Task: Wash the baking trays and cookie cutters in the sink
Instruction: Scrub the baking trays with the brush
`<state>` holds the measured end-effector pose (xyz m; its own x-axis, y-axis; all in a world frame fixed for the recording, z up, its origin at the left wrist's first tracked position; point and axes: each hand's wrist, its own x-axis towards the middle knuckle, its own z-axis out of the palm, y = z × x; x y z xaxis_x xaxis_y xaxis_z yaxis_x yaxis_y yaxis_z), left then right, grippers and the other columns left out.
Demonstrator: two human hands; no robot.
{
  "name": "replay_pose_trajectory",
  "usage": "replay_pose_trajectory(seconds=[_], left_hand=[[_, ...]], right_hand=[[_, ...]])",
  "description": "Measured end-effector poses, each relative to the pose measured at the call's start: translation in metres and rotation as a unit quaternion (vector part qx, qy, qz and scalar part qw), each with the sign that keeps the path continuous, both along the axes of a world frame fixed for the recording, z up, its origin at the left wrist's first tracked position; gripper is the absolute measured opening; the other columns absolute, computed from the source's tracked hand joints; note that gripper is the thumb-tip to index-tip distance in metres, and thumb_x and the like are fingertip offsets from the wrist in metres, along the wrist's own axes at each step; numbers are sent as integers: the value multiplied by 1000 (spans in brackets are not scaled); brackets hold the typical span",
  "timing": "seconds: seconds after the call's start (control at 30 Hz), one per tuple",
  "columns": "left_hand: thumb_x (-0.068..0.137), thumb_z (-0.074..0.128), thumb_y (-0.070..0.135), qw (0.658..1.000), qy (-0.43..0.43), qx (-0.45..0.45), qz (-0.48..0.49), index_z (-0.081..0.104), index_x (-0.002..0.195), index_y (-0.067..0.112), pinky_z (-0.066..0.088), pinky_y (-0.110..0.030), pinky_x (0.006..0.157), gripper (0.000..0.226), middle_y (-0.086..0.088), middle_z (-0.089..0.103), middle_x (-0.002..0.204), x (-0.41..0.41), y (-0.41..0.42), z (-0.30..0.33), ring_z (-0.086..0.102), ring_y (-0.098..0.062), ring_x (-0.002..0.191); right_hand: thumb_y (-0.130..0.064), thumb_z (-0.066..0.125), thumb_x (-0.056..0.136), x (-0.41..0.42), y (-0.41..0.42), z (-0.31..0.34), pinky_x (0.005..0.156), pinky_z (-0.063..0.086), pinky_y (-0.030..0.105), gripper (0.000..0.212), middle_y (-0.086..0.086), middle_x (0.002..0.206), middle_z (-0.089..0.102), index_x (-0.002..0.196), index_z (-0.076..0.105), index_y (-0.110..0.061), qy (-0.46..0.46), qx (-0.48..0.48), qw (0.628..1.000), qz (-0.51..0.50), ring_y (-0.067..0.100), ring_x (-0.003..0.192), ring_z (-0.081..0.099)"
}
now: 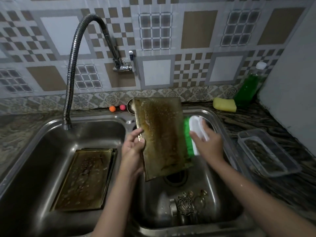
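Cookie cutters (191,201): lying nearest you on the floor of the right basin (213,194), by the drain.
Stacked trays (85,178): lying flat in the left basin (42,147), wet and stained.
Left hand (134,144): you are grasping the left edge of a baking tray (160,135), fingers curled round it, holding it upright over the right basin.
Right hand (207,142): you are clasping a white-backed brush (194,134), green bristles touching the tray's right edge.
Container (266,151): sitting on the counter, right of the sink.
Sponge (224,104): resting by the green bottle (248,86) at the wall.
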<state>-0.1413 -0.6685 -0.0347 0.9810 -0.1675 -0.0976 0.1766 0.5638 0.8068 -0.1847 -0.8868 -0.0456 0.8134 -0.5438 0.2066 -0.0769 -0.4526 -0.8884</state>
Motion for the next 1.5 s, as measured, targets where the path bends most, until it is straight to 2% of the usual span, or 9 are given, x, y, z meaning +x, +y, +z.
replay_pose_trajectory(seconds=[0.27,0.47,0.57,0.63,0.8,1.03,1.17,1.3,1.5], left_hand=[[83,50,-11,999,17,27,2,61,98,15,55,-27,64,32,-3,72,80,-3,-21,-1,63,-15,69],[85,52,-9,997,27,54,43,63,101,18,39,-53,101,33,-19,59,116,-1,8,-1,54,-30,101],[87,51,-11,995,16,94,16,63,106,17,48,-46,91,36,-17,62,116,-6,2,0,60,-25,93],[84,55,-12,985,-38,170,-4,64,106,15,52,-39,86,37,-12,64,112,-10,-6,-2,63,-16,90],[76,64,-10,936,-144,317,-44,64,100,27,56,-32,78,44,0,69,102,-23,-29,-10,67,-17,93],[75,68,-2,902,-228,357,-85,58,106,33,49,-15,77,47,12,65,107,-36,-40,-11,62,-2,93],[82,68,4,937,-192,286,-66,59,113,20,49,-14,81,35,3,68,109,-38,-33,-7,64,-2,97],[88,63,27,898,-160,408,27,59,112,34,44,-20,95,26,13,61,117,-13,5,-19,55,2,110],[95,49,17,926,42,330,-178,66,111,27,48,-35,85,24,-2,62,115,-5,58,-19,58,-20,106]], right_hand=[[-35,73,77,-40,88,14,82,46,7,70,-20,119,57,140,44,-29,-46,29,983,173,-9,100,58],[-21,78,77,-65,45,-26,87,50,16,72,-4,128,59,133,39,-43,38,75,992,99,-9,99,57],[-22,74,80,-44,22,-8,102,45,27,65,-10,134,51,135,43,-36,21,49,992,116,3,121,51],[-23,69,84,-31,18,9,96,46,17,56,-11,131,53,135,46,-32,7,31,985,167,-9,109,55],[-43,64,86,6,22,26,102,43,24,39,4,123,60,120,52,-58,22,-5,976,215,8,117,55],[-26,72,80,28,34,22,93,43,19,40,-8,117,67,119,65,-32,63,22,989,129,5,112,58],[-8,68,79,22,34,26,90,47,20,36,-7,111,67,110,70,-27,45,90,993,56,4,103,59],[-1,68,80,13,21,37,66,45,1,39,-14,100,62,112,69,-25,5,163,985,58,-7,90,57],[-1,66,82,12,17,41,82,49,19,42,-7,114,65,112,67,-31,1,224,969,107,4,103,60]])
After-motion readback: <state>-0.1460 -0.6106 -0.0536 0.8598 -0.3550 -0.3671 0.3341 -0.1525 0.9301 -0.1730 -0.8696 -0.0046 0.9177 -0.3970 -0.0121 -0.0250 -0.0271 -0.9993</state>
